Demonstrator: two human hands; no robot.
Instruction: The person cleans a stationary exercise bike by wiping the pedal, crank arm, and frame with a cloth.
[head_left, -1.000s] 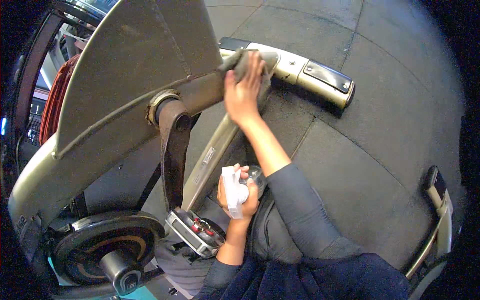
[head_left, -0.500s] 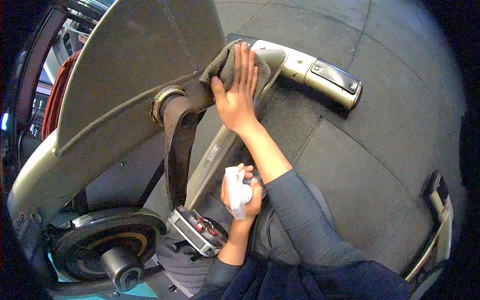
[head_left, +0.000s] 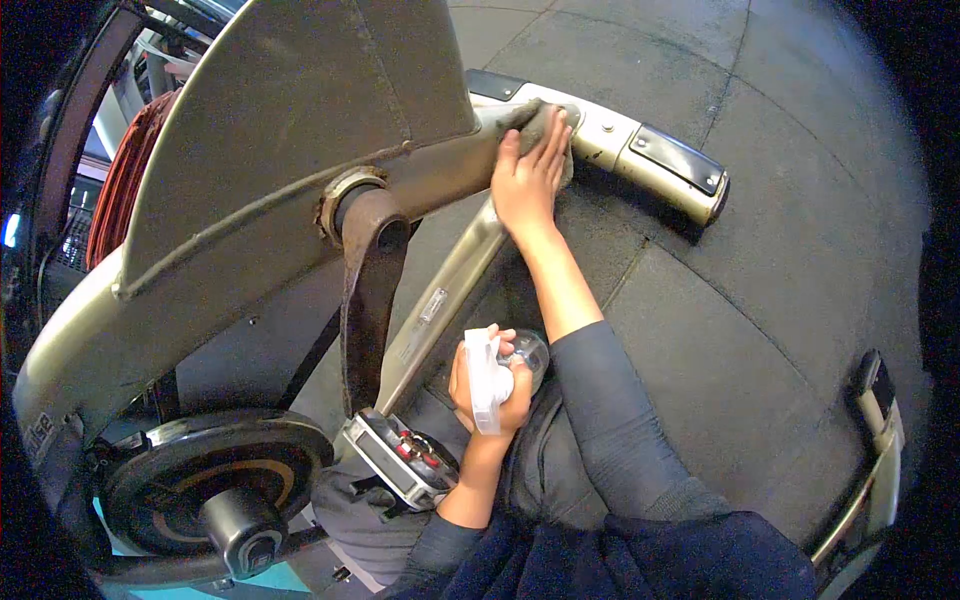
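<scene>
My right hand [head_left: 528,190] presses a grey cloth [head_left: 562,160] against the metal frame tube [head_left: 450,165] of an exercise bike, close to where it joins the crosswise foot bar [head_left: 600,125]. Its fingers lie over the cloth and bend a little around the tube. Lower down, my left hand [head_left: 515,408] grips a spray bottle [head_left: 487,385] with a white trigger head; the clear bottle body shows behind the fingers. Left of my hands, a worn brown crank arm [head_left: 372,300] hangs from the frame, and a pedal [head_left: 400,460] with red parts sits at its lower end.
A large grey guard panel [head_left: 290,120] rises at the upper left. A round dark flywheel [head_left: 215,490] is at the lower left. Dark rubber mats [head_left: 720,330] cover the floor. Another metal bar with a black end [head_left: 878,390] stands at the right edge.
My right hand and the cloth have slid right along the tube, toward the foot bar. My left hand with the spray bottle has shifted slightly right, and more of the clear bottle shows.
</scene>
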